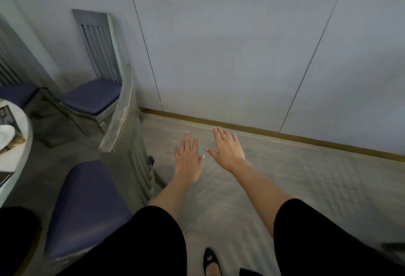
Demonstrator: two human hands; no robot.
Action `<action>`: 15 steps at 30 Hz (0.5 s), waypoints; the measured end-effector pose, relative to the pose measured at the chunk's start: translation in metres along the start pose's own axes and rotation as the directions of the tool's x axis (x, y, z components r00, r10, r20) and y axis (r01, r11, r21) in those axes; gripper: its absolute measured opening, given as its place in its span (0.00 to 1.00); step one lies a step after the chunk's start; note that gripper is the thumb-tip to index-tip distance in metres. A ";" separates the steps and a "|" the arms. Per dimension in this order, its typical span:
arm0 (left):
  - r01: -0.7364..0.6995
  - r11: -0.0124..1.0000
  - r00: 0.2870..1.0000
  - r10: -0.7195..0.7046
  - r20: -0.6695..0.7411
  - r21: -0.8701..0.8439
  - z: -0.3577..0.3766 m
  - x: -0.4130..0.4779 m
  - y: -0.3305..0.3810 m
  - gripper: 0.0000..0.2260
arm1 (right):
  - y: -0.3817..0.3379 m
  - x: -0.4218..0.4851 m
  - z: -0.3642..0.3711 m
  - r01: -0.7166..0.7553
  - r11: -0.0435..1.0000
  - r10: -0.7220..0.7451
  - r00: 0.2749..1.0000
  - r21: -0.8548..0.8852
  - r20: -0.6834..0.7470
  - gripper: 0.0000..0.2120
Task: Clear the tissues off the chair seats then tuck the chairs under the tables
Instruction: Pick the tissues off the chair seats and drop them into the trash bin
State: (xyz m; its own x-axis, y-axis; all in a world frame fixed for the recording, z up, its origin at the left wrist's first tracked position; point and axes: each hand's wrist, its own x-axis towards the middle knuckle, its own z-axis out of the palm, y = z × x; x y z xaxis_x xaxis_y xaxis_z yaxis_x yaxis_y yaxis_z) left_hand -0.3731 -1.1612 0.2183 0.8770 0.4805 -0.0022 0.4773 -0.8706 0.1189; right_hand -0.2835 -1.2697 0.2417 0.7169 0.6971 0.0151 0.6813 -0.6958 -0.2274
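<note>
Carpet [274,172], chair [87,205] front toward table [12,158]

Both hands hang in the air over the grey floor [285,177], fingers spread and holding nothing: the left hand [188,157] just right of the near chair [87,205], the right hand [228,147] beside it. A second chair [94,96] stands by the wall [219,45], and a table [19,144] edge shows at left.

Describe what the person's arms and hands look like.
The left black sleeve and right black sleeve end near the elbows. Forearms are bare. The left hand and right hand show no gloves, rings, watch or bracelet.
</note>
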 end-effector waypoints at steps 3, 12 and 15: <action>-0.015 1.000 1.000 0.015 -0.014 -0.012 -0.003 0.062 -0.005 0.28 | 0.011 0.060 -0.007 0.029 1.000 -0.029 1.000 -0.012 0.001 0.35; 0.052 0.997 0.997 -0.055 -0.048 -0.063 -0.012 0.242 -0.033 0.29 | 0.030 0.252 -0.017 0.123 0.992 -0.124 0.992 -0.030 -0.005 0.34; 0.122 0.990 0.990 -0.126 -0.063 -0.067 -0.012 0.303 -0.053 0.30 | 0.031 0.329 -0.012 0.176 0.984 -0.176 0.984 -0.023 0.005 0.34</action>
State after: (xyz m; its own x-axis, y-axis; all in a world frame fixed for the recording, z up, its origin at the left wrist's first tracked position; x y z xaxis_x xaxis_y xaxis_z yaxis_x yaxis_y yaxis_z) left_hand -0.1332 -0.9679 0.2234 0.8046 0.5921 0.0451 0.5758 -0.7966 0.1842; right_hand -0.0245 -1.0639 0.2510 0.5848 0.8096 0.0499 0.8002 -0.5658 -0.1989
